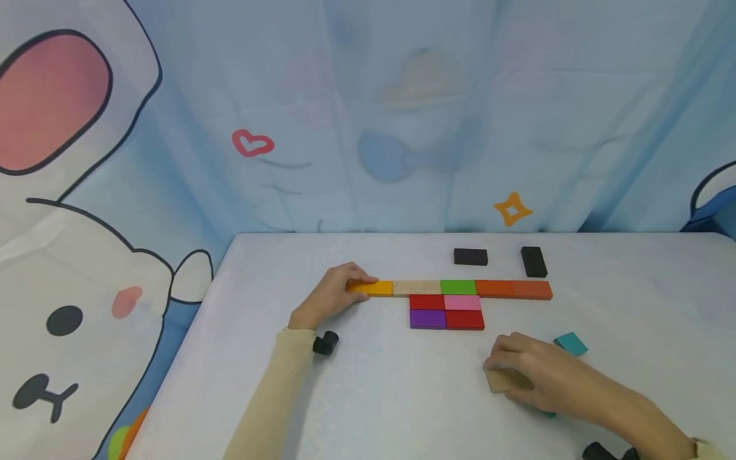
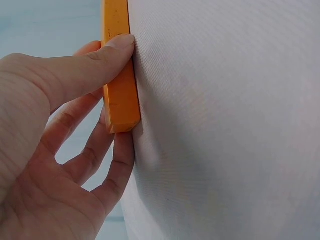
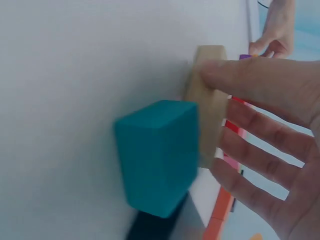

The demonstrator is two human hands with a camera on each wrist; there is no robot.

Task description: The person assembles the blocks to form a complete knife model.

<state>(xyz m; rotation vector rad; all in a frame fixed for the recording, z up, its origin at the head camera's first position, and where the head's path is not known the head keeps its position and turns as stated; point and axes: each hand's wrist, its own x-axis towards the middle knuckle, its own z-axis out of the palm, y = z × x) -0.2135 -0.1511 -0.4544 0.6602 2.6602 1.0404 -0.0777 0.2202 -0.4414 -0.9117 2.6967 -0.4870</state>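
Note:
My left hand (image 1: 329, 294) pinches the yellow-orange block (image 1: 379, 289) at the left end of a row of blocks; in the left wrist view the thumb presses one long side. My right hand (image 1: 554, 377) grips a plain wooden block (image 1: 497, 381) between thumb and fingers, low over the table at the front right. Along the row follow a pale wooden block (image 1: 416, 289), a green block (image 1: 458, 287) and two orange blocks (image 1: 531, 290). Against its near side lie a red block (image 1: 426, 302), a pink block (image 1: 462, 303), a purple block (image 1: 428, 319) and another red block (image 1: 464, 320).
Beside my right hand lies a teal block (image 1: 571, 344); more teal shows beneath that hand. Two black blocks (image 1: 470, 257) lie behind the row, near the table's (image 1: 276, 255) back edge. A printed blue curtain (image 1: 368, 204) hangs behind.

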